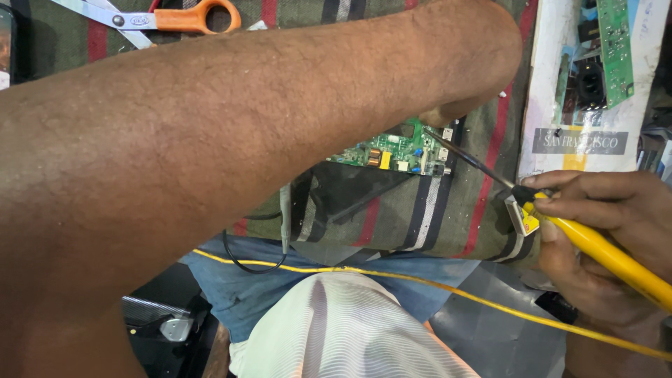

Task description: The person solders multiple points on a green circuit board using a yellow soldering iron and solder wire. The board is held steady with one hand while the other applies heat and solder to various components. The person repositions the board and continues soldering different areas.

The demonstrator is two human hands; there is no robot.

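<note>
Over at the right, my right hand [602, 210] has its fingers closed around the yellow soldering iron [595, 245], tip on the green circuit board [399, 150]. Whether my left-hand fingers grip anything, I cannot tell. Soldering seems underway; next needs steadiness.
</note>
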